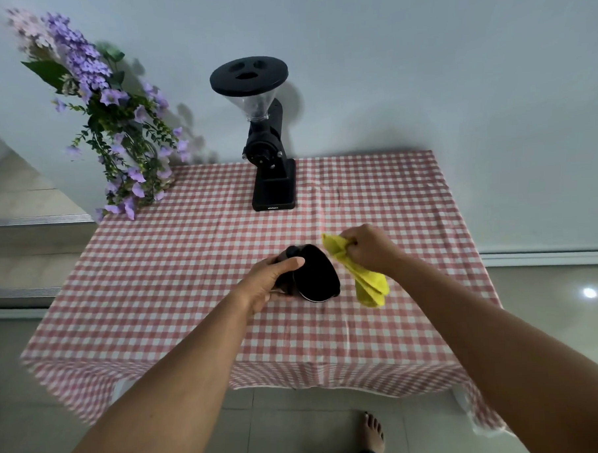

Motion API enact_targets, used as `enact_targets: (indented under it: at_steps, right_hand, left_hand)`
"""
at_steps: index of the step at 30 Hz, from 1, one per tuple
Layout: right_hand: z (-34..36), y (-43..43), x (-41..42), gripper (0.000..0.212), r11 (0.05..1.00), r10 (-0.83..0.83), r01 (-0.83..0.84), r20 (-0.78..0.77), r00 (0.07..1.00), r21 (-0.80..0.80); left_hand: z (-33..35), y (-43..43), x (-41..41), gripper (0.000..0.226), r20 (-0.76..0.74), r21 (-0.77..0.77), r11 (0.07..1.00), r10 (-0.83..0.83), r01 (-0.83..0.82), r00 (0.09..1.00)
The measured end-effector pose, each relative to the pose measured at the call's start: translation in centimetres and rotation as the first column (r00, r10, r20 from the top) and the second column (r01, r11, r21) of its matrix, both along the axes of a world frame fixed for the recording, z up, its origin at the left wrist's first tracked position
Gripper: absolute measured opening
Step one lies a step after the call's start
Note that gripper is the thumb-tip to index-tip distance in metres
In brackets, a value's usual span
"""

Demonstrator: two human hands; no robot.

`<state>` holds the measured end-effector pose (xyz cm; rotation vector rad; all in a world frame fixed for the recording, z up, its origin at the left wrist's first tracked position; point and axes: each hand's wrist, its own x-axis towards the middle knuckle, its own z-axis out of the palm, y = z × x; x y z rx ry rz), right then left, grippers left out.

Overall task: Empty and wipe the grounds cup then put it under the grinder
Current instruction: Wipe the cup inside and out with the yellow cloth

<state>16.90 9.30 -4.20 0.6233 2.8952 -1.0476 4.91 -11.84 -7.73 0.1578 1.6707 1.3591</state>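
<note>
My left hand (270, 279) grips the black grounds cup (315, 275) above the middle of the table, tilted on its side so its dark mouth faces right and toward me. My right hand (367, 249) holds a bunched yellow cloth (367, 281) just to the right of the cup's rim; the cloth hangs down below my fist, apart from the cup. The black grinder (270, 152), with a clear funnel hopper and a black lid, stands upright at the back of the table. The platform at its base is bare.
A red-and-white checked tablecloth (189, 265) covers the table against a white wall. A bunch of purple flowers (115, 131) stands at the back left corner. A tiled floor and my bare foot (371, 432) show below the front edge.
</note>
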Motion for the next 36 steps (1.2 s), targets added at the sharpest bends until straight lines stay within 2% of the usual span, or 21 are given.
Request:
enact_targets:
  at_steps: [2,3,6,8,12,15,20,22,24,26,27,29,31,32,34,36]
  right_hand:
    - [0.4,0.0,-0.9,0.038,0.992,-0.084,0.074,-0.101,0.991,-0.099]
    - [0.4,-0.4,-1.3,0.041,0.991,-0.064,0.051,-0.101,0.993,-0.124]
    - [-0.7,-2.0,-2.3,0.05,0.992,0.093,-0.093,-0.005,0.996,-0.081]
    - [-1.8,-2.4,-2.4,0.049,0.992,0.109,-0.104,0.077,0.991,-0.065]
    - [-3.6,-2.3,-1.8,0.014,1.0,-0.004,0.004,0.197,0.98,0.002]
    - [-4.2,-2.7,-1.5,0.024,0.993,-0.11,0.115,0.252,0.961,-0.003]
    - [-3.1,-2.2,-1.2,0.027,0.939,-0.19,0.29,0.422,0.886,-0.186]
    - [-2.4,-1.8,-1.4,0.027,0.94,-0.203,0.291,0.395,0.896,-0.177]
    - [-1.6,-1.6,-2.0,0.025,0.965,-0.183,0.218,0.221,0.958,-0.144]
    - [-1.1,-2.1,-2.5,0.01,0.989,-0.055,0.068,0.099,0.994,-0.135]
    - [-1.0,-2.4,-2.6,0.019,0.993,0.012,-0.002,0.085,0.996,-0.119]
    - [-1.4,-2.6,-2.6,0.033,0.994,0.078,-0.07,0.094,0.992,-0.088]
    - [-2.2,-2.5,-2.3,0.022,0.997,0.065,-0.058,0.143,0.988,-0.051]
    - [-2.8,-2.4,-2.2,0.016,0.999,0.039,-0.035,0.182,0.983,-0.023]
    - [-3.7,-2.3,-1.6,0.025,0.998,-0.058,0.063,0.267,0.962,-0.01]
    - [-4.1,-2.3,-1.2,0.029,0.986,-0.126,0.154,0.323,0.938,-0.06]
  left_hand:
    - [0.2,-0.1,-0.2,0.061,-0.008,0.006,0.999,-0.045,0.045,0.999]
    - [0.3,-0.1,-0.3,0.059,-0.011,0.008,0.998,-0.069,0.069,0.998]
    - [0.5,0.1,-0.4,0.056,-0.031,0.0,0.991,-0.133,0.133,0.991]
    - [0.5,0.3,-0.4,0.058,-0.05,-0.012,0.989,-0.146,0.146,0.988]
    - [0.2,0.1,-0.4,0.062,-0.096,-0.012,0.99,-0.139,0.138,0.986]
    - [-0.3,-0.2,-0.2,0.066,-0.114,0.007,0.996,-0.092,0.094,0.989]
    - [-0.5,-0.5,0.1,0.056,-0.069,0.03,0.998,-0.049,0.052,0.996]
    - [-0.5,-0.6,0.0,0.057,-0.043,0.029,0.998,-0.058,0.059,0.997]
    - [-0.1,-0.5,0.0,0.061,-0.027,0.028,0.996,-0.084,0.084,0.996]
    - [0.2,-0.2,-0.1,0.061,-0.028,0.02,0.992,-0.127,0.127,0.992]
    - [0.3,-0.1,-0.1,0.06,-0.034,0.015,0.99,-0.141,0.141,0.989]
    - [0.4,0.1,-0.1,0.057,-0.036,0.01,0.99,-0.142,0.143,0.989]
    - [0.3,0.0,-0.1,0.061,-0.04,0.018,0.99,-0.138,0.139,0.99]
    - [0.2,-0.1,0.0,0.066,-0.043,0.025,0.991,-0.13,0.131,0.991]
    - [0.1,-0.2,0.2,0.071,-0.047,0.033,0.994,-0.102,0.103,0.994]
    - [0.0,-0.2,0.4,0.06,-0.046,0.044,0.995,-0.087,0.089,0.995]
